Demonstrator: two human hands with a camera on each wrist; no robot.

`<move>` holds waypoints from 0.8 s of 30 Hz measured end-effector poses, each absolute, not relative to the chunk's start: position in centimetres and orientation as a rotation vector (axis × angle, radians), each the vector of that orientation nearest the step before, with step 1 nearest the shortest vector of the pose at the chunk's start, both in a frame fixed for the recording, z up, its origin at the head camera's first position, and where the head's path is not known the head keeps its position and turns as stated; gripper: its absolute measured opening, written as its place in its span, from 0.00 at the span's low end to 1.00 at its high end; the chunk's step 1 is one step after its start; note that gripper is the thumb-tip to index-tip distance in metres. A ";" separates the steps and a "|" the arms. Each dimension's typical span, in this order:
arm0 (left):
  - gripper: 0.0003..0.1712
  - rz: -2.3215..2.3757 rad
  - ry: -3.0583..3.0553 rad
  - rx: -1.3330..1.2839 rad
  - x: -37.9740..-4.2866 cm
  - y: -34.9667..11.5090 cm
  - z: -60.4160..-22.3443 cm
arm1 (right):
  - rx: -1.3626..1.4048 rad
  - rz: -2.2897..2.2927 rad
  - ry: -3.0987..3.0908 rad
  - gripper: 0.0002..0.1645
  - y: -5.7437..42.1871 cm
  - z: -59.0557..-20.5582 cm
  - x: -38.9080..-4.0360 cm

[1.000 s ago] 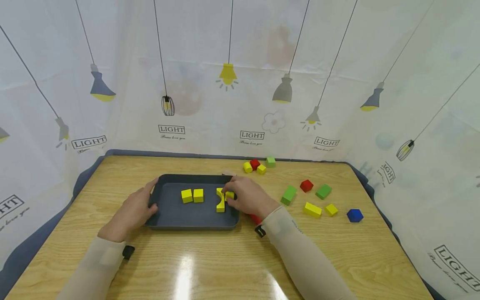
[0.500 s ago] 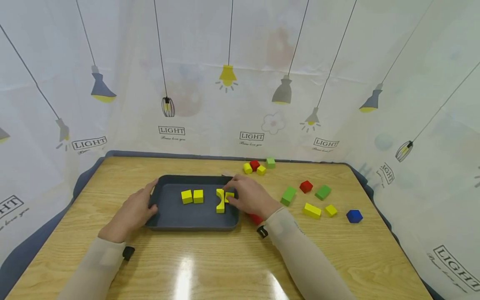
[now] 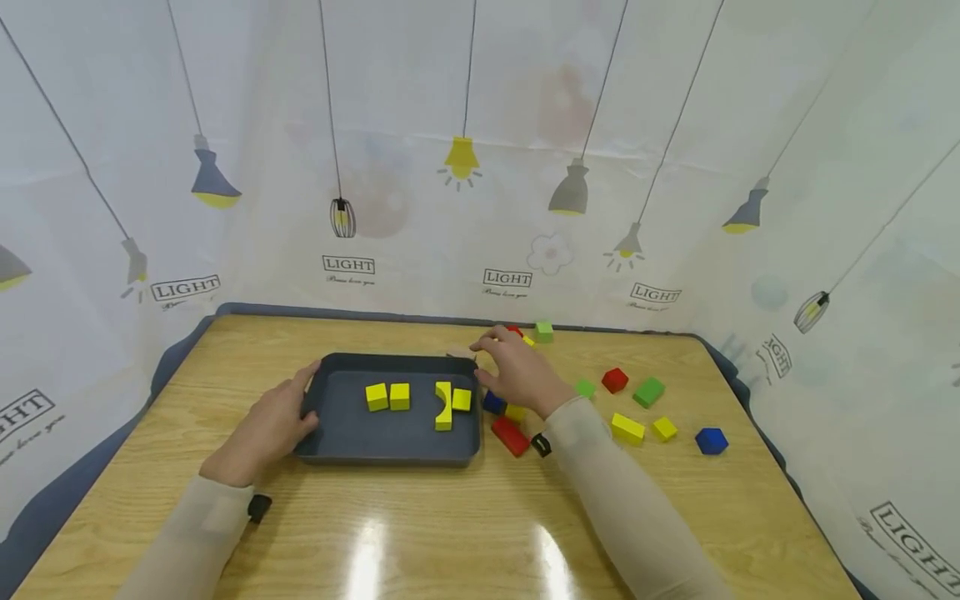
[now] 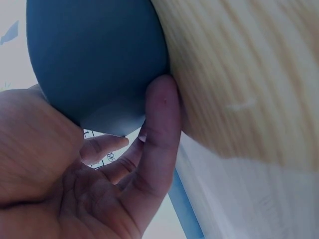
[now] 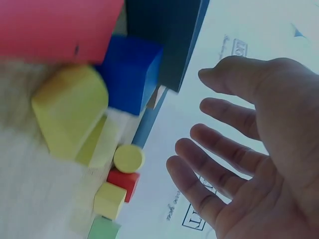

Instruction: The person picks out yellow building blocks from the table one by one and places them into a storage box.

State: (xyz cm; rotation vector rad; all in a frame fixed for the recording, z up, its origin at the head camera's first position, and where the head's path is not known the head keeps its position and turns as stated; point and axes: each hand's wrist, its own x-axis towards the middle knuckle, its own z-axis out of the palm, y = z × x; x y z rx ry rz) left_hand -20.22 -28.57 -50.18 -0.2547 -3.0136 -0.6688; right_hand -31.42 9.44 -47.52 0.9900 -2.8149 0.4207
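My left hand (image 3: 264, 423) grips the left end of a dark grey tray (image 3: 375, 442), thumb at the rim. In the left wrist view, one finger lies along the tray's outer wall (image 4: 99, 64). Inside the tray are two yellow cubes (image 3: 400, 396) side by side, and a yellow arch block (image 3: 444, 417) with another yellow cube (image 3: 461, 400) close at its right. Just past the tray's right rim hovers my right hand (image 3: 521, 371), holding nothing; the right wrist view shows its fingers (image 5: 214, 174) spread and apart.
Right of the tray lie a red block (image 3: 511, 436), a blue cube (image 3: 493, 402) and a yellow block (image 5: 72, 109). Farther right are green, red and yellow blocks and a blue block (image 3: 711, 441). A light green cube (image 3: 543, 332) stands at the back edge, near a yellow cylinder (image 5: 129, 158).
My right hand has let go of the yellow cube beside the arch and moved up and right, out over the tray's right rim. My left hand keeps its place on the tray.
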 end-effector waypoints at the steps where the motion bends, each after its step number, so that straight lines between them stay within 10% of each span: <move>1: 0.48 -0.667 -3.014 -0.256 -20.2 -28.6 -50.2 | 0.975 0.402 -2.827 0.26 9.5 -47.5 -31.7; 24: 0.48 -0.664 -3.006 -0.245 -20.2 -28.5 -50.1 | 0.822 0.112 -3.000 0.28 8.2 -48.1 -35.9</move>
